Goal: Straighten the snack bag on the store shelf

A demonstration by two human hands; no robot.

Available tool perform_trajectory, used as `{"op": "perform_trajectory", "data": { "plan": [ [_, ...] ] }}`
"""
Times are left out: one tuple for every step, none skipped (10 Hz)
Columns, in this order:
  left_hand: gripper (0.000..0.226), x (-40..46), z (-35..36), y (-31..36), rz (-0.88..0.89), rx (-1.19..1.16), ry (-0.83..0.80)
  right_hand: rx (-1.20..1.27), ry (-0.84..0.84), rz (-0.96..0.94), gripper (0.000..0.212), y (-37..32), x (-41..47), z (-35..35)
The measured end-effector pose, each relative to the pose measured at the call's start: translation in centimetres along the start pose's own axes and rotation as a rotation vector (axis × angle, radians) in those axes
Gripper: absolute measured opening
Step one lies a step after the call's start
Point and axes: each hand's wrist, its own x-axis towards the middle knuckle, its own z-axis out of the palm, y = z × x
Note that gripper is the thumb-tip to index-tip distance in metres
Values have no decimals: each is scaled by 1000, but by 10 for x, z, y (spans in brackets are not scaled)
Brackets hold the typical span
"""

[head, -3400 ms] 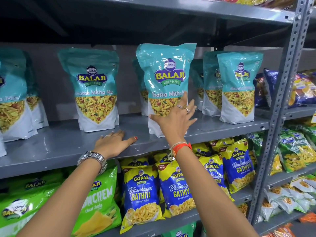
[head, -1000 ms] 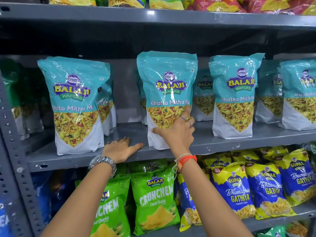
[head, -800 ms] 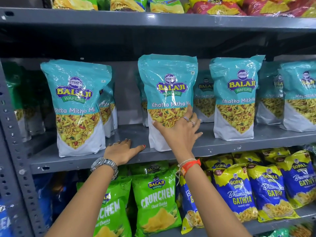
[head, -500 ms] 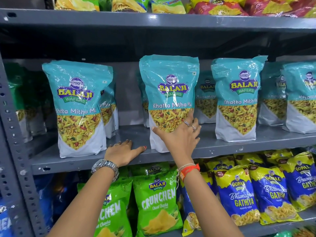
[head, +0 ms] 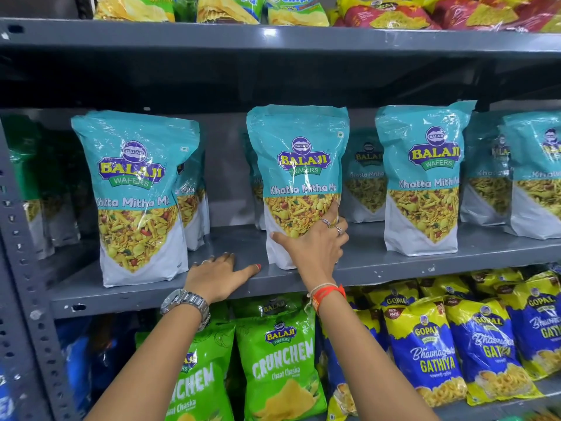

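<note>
A teal and white Balaji Khatta Mitha Mix snack bag (head: 299, 165) stands upright near the front of the grey middle shelf (head: 379, 265), facing forward. My right hand (head: 314, 244) grips its lower right part, thumb across the white base and fingers around the right edge. An orange band is on that wrist. My left hand (head: 218, 276) lies flat on the shelf edge just left of the bag, fingers apart, holding nothing; a metal watch is on that wrist.
More teal bags of the same kind stand left (head: 136, 196) and right (head: 423, 177), with others behind. Green Crunchem bags (head: 279, 366) and blue-yellow Gathiya bags (head: 431, 354) fill the shelf below. A grey upright post (head: 21, 268) stands at the left.
My right hand has closed around the bag's lower right edge after resting spread on its front. The bag stands a little more upright. My left hand has stayed on the shelf.
</note>
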Motion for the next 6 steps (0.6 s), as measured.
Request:
{"op": "perform_trajectory", "data": {
  "plan": [
    [84,1,1,0,1,9,0,5,-7,2,133,0,2,3],
    [85,2,-1,0,4,5,6,4,1,1,133,0,5,4],
    [85,3,-5,-1,4,5,10,9,12,-3,132,-3,7,5],
    [84,1,-10,-2,15,7,4,0,21,-10,132,-3,11,10],
    [84,1,-9,2,-12,19,2,30,-15,-5,133,-6,4,4],
    [84,-2,-4,40,49,-12,3,71,74,62,130,21,7,-45]
  ]
}}
